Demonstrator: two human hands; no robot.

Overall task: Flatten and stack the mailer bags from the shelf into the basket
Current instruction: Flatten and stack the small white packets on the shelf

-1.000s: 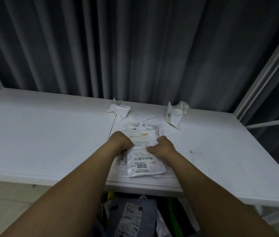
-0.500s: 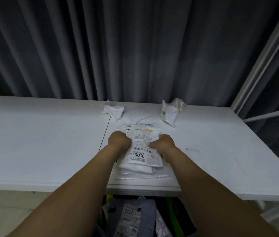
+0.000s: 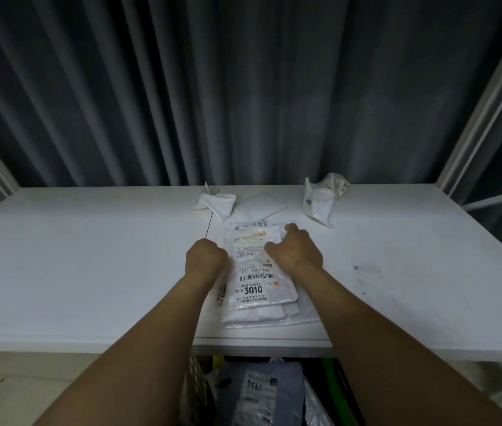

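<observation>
Moved: right hand now on top bag, off stack's side. Left hand clenched at stack's left edge; whether it holds bags, cannot tell. Stack of mailer bags flat on shelf, frame centre, basket below. Right fingers loosely bent, palm down, gripping nothing. Crumpled bag upper right of centre.

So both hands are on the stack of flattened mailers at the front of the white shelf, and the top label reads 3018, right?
Not quite: in the head view the top label reads 3010, not 3018. The rest holds: left hand and right hand are on the stack of flattened mailers at the front of the white shelf.
</observation>
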